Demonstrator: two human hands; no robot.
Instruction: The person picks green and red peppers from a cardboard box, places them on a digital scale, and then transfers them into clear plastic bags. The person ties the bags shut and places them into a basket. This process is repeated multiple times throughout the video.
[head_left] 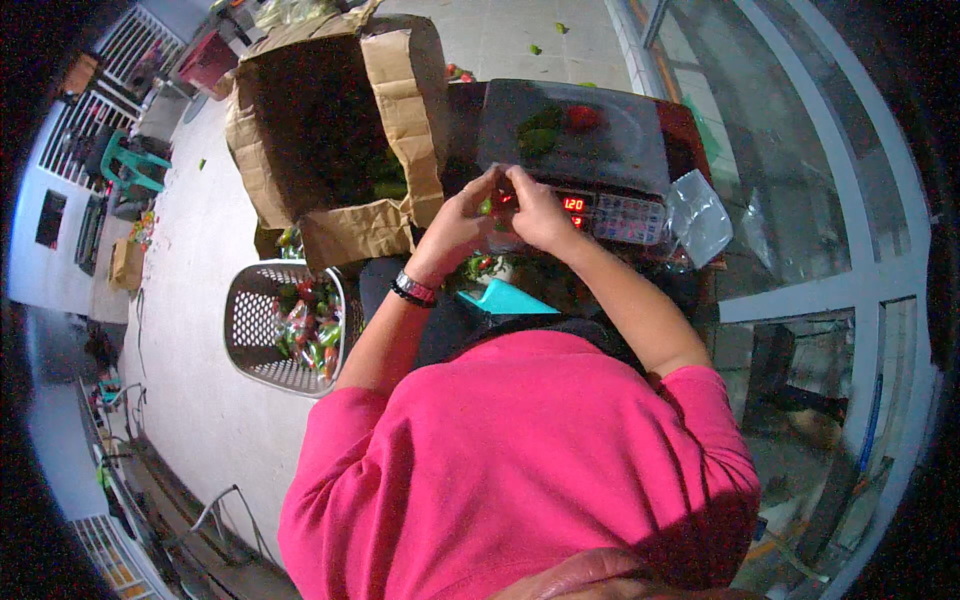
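Both my hands meet in front of a weighing scale (620, 150), pinching the top of a small clear plastic bag (498, 212) with green and red pieces inside. My left hand (462, 228), with dark bands at its wrist, closes on the bag's left side. My right hand (538, 214) grips the right side, its thumb and fingers close to the left ones. Part of the bag is hidden behind the hands. On the scale's grey pan lie a green vegetable (540, 132) and a red one (582, 118), likely peppers. The scale's red display is lit.
A tall, open brown paper sack (405, 110) stands left of the scale, green produce deep inside. Below it, a pale plastic basket (255, 345) holds several filled clear bags. Empty clear bags (698, 212) lie right of the keypad. A turquoise object (508, 298) is near my lap. Glass panels line the right.
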